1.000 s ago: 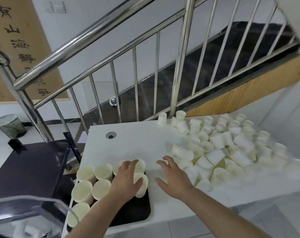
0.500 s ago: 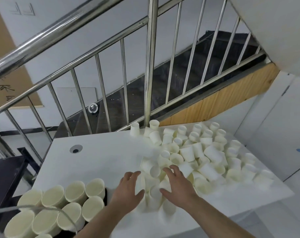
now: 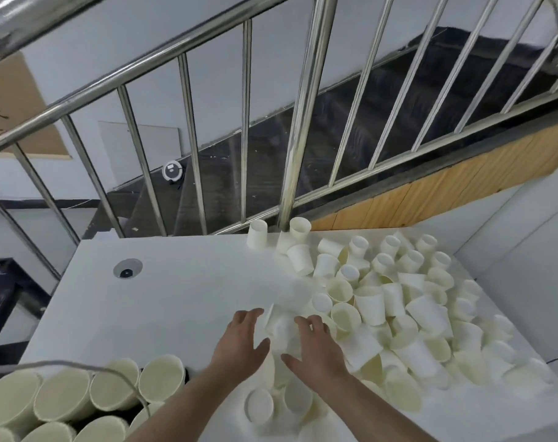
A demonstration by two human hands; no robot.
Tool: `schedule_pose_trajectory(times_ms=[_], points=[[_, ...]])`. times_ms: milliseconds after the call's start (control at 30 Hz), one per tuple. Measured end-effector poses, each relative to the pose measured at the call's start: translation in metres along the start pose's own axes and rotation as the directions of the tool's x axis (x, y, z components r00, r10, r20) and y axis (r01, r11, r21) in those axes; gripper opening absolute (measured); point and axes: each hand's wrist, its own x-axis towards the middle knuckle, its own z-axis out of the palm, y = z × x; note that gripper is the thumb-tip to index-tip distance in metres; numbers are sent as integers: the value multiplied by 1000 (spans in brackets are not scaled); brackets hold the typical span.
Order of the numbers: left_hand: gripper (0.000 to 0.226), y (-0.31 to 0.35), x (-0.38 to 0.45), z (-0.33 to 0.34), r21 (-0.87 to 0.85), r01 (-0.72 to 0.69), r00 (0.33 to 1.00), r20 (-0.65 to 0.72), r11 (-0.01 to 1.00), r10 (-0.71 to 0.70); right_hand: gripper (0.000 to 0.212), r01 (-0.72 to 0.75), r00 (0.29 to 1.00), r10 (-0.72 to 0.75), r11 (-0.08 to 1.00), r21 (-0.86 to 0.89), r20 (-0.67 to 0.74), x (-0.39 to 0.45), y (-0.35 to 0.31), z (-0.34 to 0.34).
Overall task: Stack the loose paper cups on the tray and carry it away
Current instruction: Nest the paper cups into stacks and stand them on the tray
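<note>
Many loose white paper cups (image 3: pixel 399 301) lie in a heap on the right half of the white table (image 3: pixel 182 298). At the heap's near left edge, my left hand (image 3: pixel 242 342) and my right hand (image 3: pixel 316 349) flank one blurred cup (image 3: pixel 279 328), fingers stretched forward on either side of it. Whether they touch it is unclear. Several upright stacks of cups (image 3: pixel 112 390) stand on the black tray (image 3: pixel 187 376) at the lower left; only slivers of the tray show between them.
A steel stair railing (image 3: pixel 300 122) runs along the table's far edge. Two cups stand upright by its post. The tabletop has a round cable hole (image 3: pixel 128 268). A thin cable (image 3: pixel 80 366) arcs over the stacked cups. A white wall borders the right.
Both hands left the tray and moved right to the loose heap. They now sit further into it, on either side of one cup. The view swung right and closer.
</note>
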Motion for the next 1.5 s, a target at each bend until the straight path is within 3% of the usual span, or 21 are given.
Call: schedule_pose_trajectory(times_ms=[167,367,467,567,667,767,867,1000,1100,1167,1233,1267,1333,1400,1500], points=[[57,-6,15,6,-25,39,999,36,999,-39,72,1,1000,-2,1000,-9,-18,14,-3,13],[56,-4,25,9,-71,44,999,23,997,-42,55,38,999,-37,999,25,-38,23,4,17],[55,-1,27,10,-102,64,998,-2,993,-65,53,54,996,-44,990,134,-73,26,9,13],[54,2,29,10,-192,103,994,-16,976,-108,48,43,989,10,935,353,-149,31,13,5],[55,8,34,9,-358,162,983,-25,919,-183,40,-12,978,143,763,647,-151,38,15,-10],[66,16,39,5,-564,245,963,46,788,-266,28,-147,964,260,373,916,49,45,11,-28],[70,25,41,-2,-715,285,951,128,638,-281,20,-247,949,218,65,967,228,48,8,-38],[54,31,42,-13,-790,267,954,136,552,-268,19,-288,950,121,-28,957,289,51,6,-39],[45,29,44,-19,-809,255,949,105,530,-297,19,-286,954,102,9,958,283,58,1,-36],[49,23,44,-23,-795,232,944,45,561,-327,21,-244,966,122,149,958,228,64,-2,-30],[62,10,44,-26,-684,213,938,-57,697,-342,29,-163,986,100,500,851,131,71,-2,-21],[66,3,43,-28,-592,212,937,-105,778,-334,40,-103,994,45,695,711,100,74,-1,-17],[69,-11,38,-30,-405,208,938,-175,890,-299,65,50,987,-108,913,405,123,80,0,-8],[73,-22,33,-31,-253,190,952,-188,948,-242,82,150,960,-194,965,213,204,85,-7,1],[76,-35,28,-33,-101,174,967,-171,980,-189,91,192,939,-200,980,59,279,93,-21,13]])
